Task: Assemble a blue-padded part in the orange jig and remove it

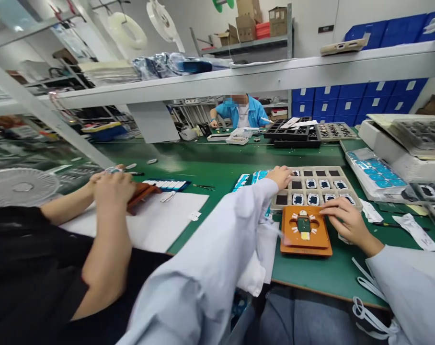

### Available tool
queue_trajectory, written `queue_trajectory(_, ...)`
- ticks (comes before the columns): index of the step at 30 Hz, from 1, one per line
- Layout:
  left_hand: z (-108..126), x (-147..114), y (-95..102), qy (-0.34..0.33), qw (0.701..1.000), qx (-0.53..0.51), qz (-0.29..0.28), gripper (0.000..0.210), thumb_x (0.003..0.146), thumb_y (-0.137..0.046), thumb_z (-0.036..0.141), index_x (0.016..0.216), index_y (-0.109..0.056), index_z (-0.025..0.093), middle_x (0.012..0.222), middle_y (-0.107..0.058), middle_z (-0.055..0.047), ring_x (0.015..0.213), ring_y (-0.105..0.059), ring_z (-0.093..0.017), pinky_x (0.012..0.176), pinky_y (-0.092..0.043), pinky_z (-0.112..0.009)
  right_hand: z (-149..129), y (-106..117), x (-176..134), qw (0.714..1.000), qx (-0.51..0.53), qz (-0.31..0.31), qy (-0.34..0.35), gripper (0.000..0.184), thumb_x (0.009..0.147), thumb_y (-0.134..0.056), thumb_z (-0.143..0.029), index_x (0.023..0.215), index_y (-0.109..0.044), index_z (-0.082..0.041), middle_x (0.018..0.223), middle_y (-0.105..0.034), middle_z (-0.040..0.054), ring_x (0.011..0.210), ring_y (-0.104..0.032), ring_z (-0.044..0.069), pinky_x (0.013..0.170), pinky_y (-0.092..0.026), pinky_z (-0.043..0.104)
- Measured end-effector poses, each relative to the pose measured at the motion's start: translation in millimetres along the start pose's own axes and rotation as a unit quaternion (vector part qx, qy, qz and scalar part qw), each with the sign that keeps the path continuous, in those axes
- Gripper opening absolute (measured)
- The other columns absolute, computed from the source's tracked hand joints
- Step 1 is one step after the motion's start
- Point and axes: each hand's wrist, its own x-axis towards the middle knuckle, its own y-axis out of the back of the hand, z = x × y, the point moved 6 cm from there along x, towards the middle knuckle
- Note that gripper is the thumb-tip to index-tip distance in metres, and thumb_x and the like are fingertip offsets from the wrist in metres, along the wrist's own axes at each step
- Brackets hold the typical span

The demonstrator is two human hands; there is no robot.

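My left hand (281,177) reaches over the left back corner of a pale compartment tray (347,173). Its fingers are bent down and closed there; whatever is between them is hidden. Several compartments hold dark square parts with white rims, such as this part (313,199). In front of the tray lies an orange fixture (287,239), with a small green circuit board (303,224) and white tabs in its middle. At the fixture's right edge is my right hand (347,223), fingers stretched out and apart, fingertips touching or close to its top corner.
Blue-and-white sheets (241,182) lie left of the tray. A bag of blue parts (377,170) and stacked trays (418,134) stand right. On the left, a co-worker's hands (115,189) are near another orange fixture (143,194). Another person (242,112) sits opposite, beneath a shelf (210,84).
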Motion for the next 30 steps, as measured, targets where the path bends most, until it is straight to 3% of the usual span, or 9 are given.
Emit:
queue_trajectory(3,3,46,-13.4,-0.022,0.999,-0.004,0.029,0.038,0.096,-0.059,0.038,0.126,-0.056,0.015,0.125,-0.058,-0.011,0.11,-0.06,-0.022,0.094,-0.055,-0.043,4,4,-1,1.0,-0.005,0.019,-0.011,0.027,0.094,-0.048,-0.006,0.102,-0.066,-0.024,0.099,-0.067,0.0064,0.088,-0.063,0.021,0.073,-0.052,0.038)
queue_trajectory(6,2,74,-21.1,-0.03,0.998,-0.007,0.045,0.037,0.096,-0.059,0.038,0.125,-0.057,0.014,0.125,-0.058,-0.01,0.11,-0.06,-0.022,0.094,-0.055,-0.043,5,7,0,0.999,-0.009,0.035,-0.02,0.027,0.094,-0.048,-0.006,0.101,-0.066,-0.024,0.097,-0.066,0.0061,0.087,-0.063,0.021,0.072,-0.052,0.038)
queue_trajectory(11,-3,104,-22.6,-0.027,0.998,-0.014,0.049,0.036,0.096,-0.058,0.039,0.123,-0.058,0.015,0.124,-0.059,-0.01,0.109,-0.061,-0.021,0.094,-0.054,-0.042,7,6,0,0.998,-0.002,0.047,-0.047,0.027,0.094,-0.049,-0.007,0.104,-0.066,-0.024,0.101,-0.064,0.0071,0.093,-0.062,0.021,0.078,-0.054,0.038)
queue_trajectory(15,5,116,-22.4,-0.025,0.999,-0.029,0.039,0.029,0.095,-0.06,0.041,0.108,-0.066,0.016,0.121,-0.063,-0.008,0.11,-0.06,-0.02,0.101,-0.05,-0.041,11,4,-2,0.987,0.064,0.07,-0.127,0.021,0.095,-0.057,-0.015,0.107,-0.068,-0.027,0.111,-0.06,0.0077,0.106,-0.061,0.023,0.088,-0.056,0.04)
queue_trajectory(17,16,108,-27.5,-0.033,0.998,-0.046,0.02,0.024,0.088,-0.069,0.038,0.091,-0.071,0.015,0.121,-0.065,-0.008,0.112,-0.06,-0.021,0.102,-0.048,-0.038,10,-2,-3,0.962,0.185,0.078,-0.183,0.023,0.092,-0.067,-0.025,0.114,-0.066,-0.031,0.128,-0.052,0.0073,0.112,-0.061,0.024,0.092,-0.057,0.041)
queue_trajectory(19,33,88,-37.0,-0.062,0.996,-0.064,-0.014,0.018,0.082,-0.076,0.034,0.083,-0.075,0.016,0.124,-0.065,-0.008,0.117,-0.059,-0.023,0.106,-0.044,-0.037,4,-9,-5,0.913,0.328,0.1,-0.223,0.032,0.086,-0.075,-0.035,0.116,-0.063,-0.034,0.139,-0.044,0.005,0.113,-0.061,0.024,0.094,-0.058,0.042)
queue_trajectory(22,56,48,-53.5,-0.111,0.99,-0.055,-0.065,0.019,0.087,-0.071,0.034,0.099,-0.077,0.021,0.136,-0.06,-0.007,0.131,-0.05,-0.026,0.115,-0.034,-0.042,-6,-13,-7,0.86,0.418,0.143,-0.256,0.025,0.08,-0.081,-0.04,0.097,-0.065,-0.031,0.127,-0.054,0.0026,0.111,-0.061,0.023,0.091,-0.058,0.039)
queue_trajectory(26,59,10,-70.8,-0.101,0.987,-0.032,-0.12,0.034,0.102,-0.043,0.034,0.127,-0.065,0.026,0.157,-0.037,-0.003,0.146,-0.031,-0.023,0.122,-0.024,-0.044,-12,-15,-8,0.867,0.391,0.153,-0.269,0.022,0.08,-0.082,-0.039,0.087,-0.065,-0.027,0.107,-0.06,0.0032,0.102,-0.061,0.021,0.086,-0.055,0.034)
queue_trajectory(30,40,-7,-78.1,-0.083,0.98,-0.013,-0.181,0.049,0.102,-0.037,0.042,0.15,-0.039,0.033,0.165,-0.008,0.004,0.154,-0.005,-0.028,0.124,-0.015,-0.055,-10,-11,-7,0.907,0.312,0.139,-0.245,0.024,0.083,-0.078,-0.044,0.081,-0.064,-0.024,0.112,-0.058,0.0065,0.11,-0.06,0.023,0.091,-0.053,0.036)
